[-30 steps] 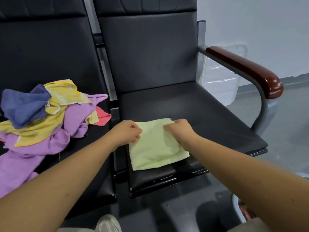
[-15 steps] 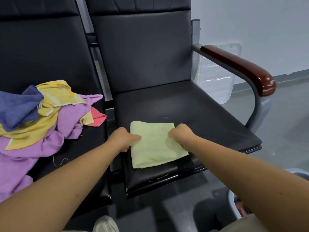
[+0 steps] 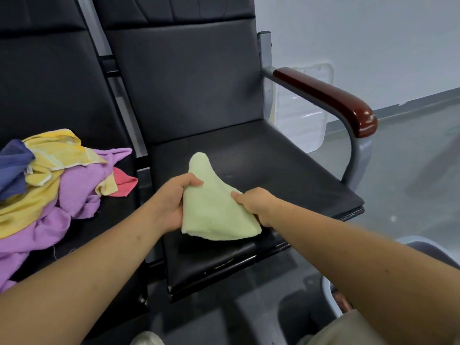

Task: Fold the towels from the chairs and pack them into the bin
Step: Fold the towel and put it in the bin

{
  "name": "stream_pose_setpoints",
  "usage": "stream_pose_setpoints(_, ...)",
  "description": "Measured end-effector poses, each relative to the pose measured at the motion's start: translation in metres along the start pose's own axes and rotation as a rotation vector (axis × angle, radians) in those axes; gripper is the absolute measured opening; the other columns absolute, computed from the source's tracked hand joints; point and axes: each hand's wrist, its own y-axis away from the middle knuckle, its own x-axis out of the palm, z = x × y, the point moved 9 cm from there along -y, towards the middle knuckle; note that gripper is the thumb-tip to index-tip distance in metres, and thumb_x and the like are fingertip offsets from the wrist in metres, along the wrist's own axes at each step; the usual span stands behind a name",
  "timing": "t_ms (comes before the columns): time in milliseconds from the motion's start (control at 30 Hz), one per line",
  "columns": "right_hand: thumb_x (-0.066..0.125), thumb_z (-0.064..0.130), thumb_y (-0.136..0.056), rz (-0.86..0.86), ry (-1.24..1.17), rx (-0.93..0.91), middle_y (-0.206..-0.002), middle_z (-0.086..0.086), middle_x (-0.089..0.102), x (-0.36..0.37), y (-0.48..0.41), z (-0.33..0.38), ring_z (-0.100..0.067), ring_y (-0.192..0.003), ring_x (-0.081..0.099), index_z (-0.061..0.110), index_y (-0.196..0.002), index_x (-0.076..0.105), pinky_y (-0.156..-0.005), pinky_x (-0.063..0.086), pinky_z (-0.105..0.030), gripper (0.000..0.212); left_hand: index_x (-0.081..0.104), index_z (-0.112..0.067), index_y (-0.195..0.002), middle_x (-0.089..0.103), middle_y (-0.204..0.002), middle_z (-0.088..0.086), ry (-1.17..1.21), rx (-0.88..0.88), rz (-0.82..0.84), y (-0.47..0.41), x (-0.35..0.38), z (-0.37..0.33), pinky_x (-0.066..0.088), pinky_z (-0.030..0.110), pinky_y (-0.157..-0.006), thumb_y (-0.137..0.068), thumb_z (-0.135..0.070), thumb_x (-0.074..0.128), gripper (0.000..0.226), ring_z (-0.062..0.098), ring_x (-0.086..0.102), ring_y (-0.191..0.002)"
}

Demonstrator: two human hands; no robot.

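A folded pale green towel (image 3: 216, 210) is lifted off the front of the right black chair seat (image 3: 286, 170). My left hand (image 3: 174, 202) grips its left edge, thumb on top. My right hand (image 3: 256, 205) grips its right edge. The far corner of the towel stands up in a peak. On the left chair seat lies a loose heap of towels (image 3: 49, 185): purple, yellow, dark blue and a pink one. A grey-white bin (image 3: 331, 292) shows at the lower right, mostly hidden behind my right forearm.
The right chair has a dark red wooden armrest (image 3: 331, 100) on a grey metal frame. A clear plastic lid or container (image 3: 303, 115) leans against the wall behind it. Grey floor lies to the right. A shoe tip (image 3: 146, 339) shows at the bottom.
Both hands went from pressing the green towel flat on the seat to gripping its sides and lifting it, so it now bulges upward.
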Motion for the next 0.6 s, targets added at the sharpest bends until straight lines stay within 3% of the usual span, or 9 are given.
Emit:
stream_pose_setpoints(67, 0.067, 0.039, -0.094, 0.025, -0.24, 0.038, -0.116, -0.007, 0.068, -0.002, 0.008, 0.002, -0.028, -0.104, 0.064, 0.005, -0.119, 0.062, -0.098, 0.051, -0.043, 0.043, 0.06, -0.002, -0.126, 0.07, -0.119, 0.021, 0.046, 0.04, 0.063, 0.008, 0.021, -0.008, 0.051, 0.048, -0.092, -0.078, -0.015, 0.055, 0.05, 0.04, 0.068, -0.108)
stream_pose_setpoints(133, 0.067, 0.035, -0.092, 0.066, -0.429, 0.055, -0.112, -0.007, 0.071, -0.008, 0.017, 0.011, -0.03, -0.104, 0.066, 0.007, -0.119, 0.065, -0.097, 0.052, -0.047, 0.039, 0.057, -0.003, -0.131, 0.069, -0.121, 0.02, 0.095, 0.101, 0.108, 0.014, 0.041, -0.019, 0.051, 0.049, -0.091, -0.08, -0.015, 0.05, 0.053, 0.04, 0.067, -0.109)
stream_pose_setpoints(200, 0.06, 0.027, -0.094, 0.17, -0.585, 0.043, -0.09, -0.006, 0.074, -0.016, 0.029, 0.022, -0.029, -0.085, 0.071, 0.01, -0.1, 0.073, -0.085, 0.055, -0.045, 0.023, 0.056, -0.004, -0.132, 0.069, -0.121, 0.02, 0.148, 0.168, 0.153, 0.023, 0.062, -0.031, 0.054, 0.048, -0.086, -0.083, -0.013, 0.045, 0.051, 0.04, 0.068, -0.107)
stream_pose_setpoints(267, 0.051, 0.017, -0.096, 0.285, -0.757, -0.01, -0.078, -0.005, 0.07, -0.028, 0.041, 0.033, -0.029, -0.076, 0.069, 0.013, -0.082, 0.074, -0.082, 0.053, -0.044, 0.027, 0.057, -0.006, -0.132, 0.069, -0.12, 0.019, 0.191, 0.22, 0.199, 0.031, 0.082, -0.042, 0.059, 0.049, -0.081, -0.081, -0.012, 0.044, 0.053, 0.039, 0.069, -0.104)
stream_pose_setpoints(367, 0.051, 0.014, -0.096, 0.324, -0.925, -0.126, -0.103, -0.007, 0.069, -0.062, 0.056, 0.042, -0.032, -0.099, 0.065, 0.019, -0.105, 0.075, -0.1, 0.047, -0.05, 0.026, 0.059, -0.008, -0.128, 0.07, -0.118, 0.018, 0.226, 0.266, 0.25, 0.035, 0.112, -0.048, 0.06, 0.052, -0.073, -0.088, -0.011, 0.037, 0.046, 0.04, 0.071, -0.099)
stream_pose_setpoints(467, 0.055, 0.021, -0.098, 0.254, -0.992, -0.174, -0.109, -0.01, 0.074, -0.106, 0.066, 0.027, -0.034, -0.101, 0.069, 0.015, -0.104, 0.079, -0.097, 0.05, -0.05, 0.026, 0.064, -0.005, -0.12, 0.072, -0.113, 0.02, 0.216, 0.218, 0.295, 0.029, 0.149, -0.037, 0.06, 0.053, -0.071, -0.092, -0.011, 0.032, 0.043, 0.04, 0.072, -0.093)
stream_pose_setpoints(600, 0.063, 0.024, -0.093, 0.037, -1.055, -0.165, -0.12, -0.014, 0.071, -0.175, 0.081, -0.038, -0.037, -0.11, 0.067, 0.011, -0.127, 0.066, -0.095, 0.052, -0.052, 0.037, 0.06, -0.004, -0.131, 0.069, -0.122, 0.018, 0.064, 0.093, 0.367, 0.007, 0.208, 0.002, 0.055, 0.048, -0.091, -0.082, -0.011, 0.043, 0.053, 0.04, 0.066, -0.111)
